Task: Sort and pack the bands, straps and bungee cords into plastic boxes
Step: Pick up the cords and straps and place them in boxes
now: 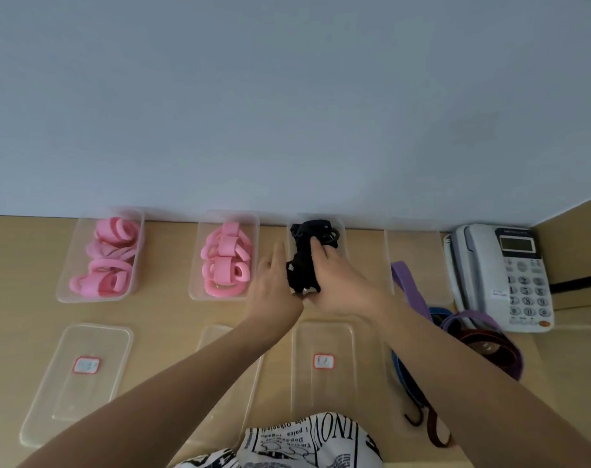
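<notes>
A bundle of black straps (pixel 302 268) lies in the third clear box (pixel 342 231) along the wall. My right hand (pixel 334 282) grips the bundle from the right and above. My left hand (pixel 272 282) is open beside the bundle's left, fingers straight. Two boxes to the left hold pink bands (pixel 110 261) and more pink bands (pixel 224 261). A fourth clear box (pixel 419 251) at the right has a purple band (pixel 410 288) hanging over its front. Blue, purple and dark red bands with bungee hooks (pixel 476 339) lie heaped at the right.
Clear lids with red-edged labels lie in front: one lid (pixel 81 369) at the left, another lid (pixel 322 361) under my right forearm, a third lid (pixel 216 339) between them. A grey desk telephone (pixel 503 275) stands at the far right. A wall runs behind the boxes.
</notes>
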Tool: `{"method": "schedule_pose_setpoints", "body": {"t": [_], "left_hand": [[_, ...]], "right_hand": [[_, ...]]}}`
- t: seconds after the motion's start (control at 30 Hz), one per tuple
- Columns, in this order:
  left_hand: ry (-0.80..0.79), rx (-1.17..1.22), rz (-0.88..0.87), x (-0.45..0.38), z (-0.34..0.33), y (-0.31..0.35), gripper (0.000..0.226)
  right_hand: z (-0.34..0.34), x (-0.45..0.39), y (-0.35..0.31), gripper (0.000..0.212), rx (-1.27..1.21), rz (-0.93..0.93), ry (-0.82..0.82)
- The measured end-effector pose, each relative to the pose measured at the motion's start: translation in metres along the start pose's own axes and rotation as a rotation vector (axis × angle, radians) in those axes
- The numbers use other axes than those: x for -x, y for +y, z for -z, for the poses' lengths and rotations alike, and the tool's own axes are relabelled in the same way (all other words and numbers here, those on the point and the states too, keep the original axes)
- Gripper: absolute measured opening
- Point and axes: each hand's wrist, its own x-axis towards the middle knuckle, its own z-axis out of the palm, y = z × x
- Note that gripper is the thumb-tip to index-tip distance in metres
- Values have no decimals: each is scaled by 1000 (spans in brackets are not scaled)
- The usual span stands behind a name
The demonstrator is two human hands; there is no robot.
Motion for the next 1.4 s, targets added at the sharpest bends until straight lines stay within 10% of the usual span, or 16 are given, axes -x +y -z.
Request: {"method": "schedule_pose_setpoints", "body": {"t": [0.23,1.0,1.23,1.4], "left_hand": [[36,-210,-268,10,1,-3,44],[-252,-519,-450,-5,1,18,25],[-464,-696,-538,-14,9,23,33],[-330,-616,-435,-23,5,22,26]], "right_hand": [[-26,33,18,35,183,75,545],[-33,29,19,24,63,46,455],[-6,26,25,26,-63,101,187],[-12,36,33,22,86,43,519]]}}
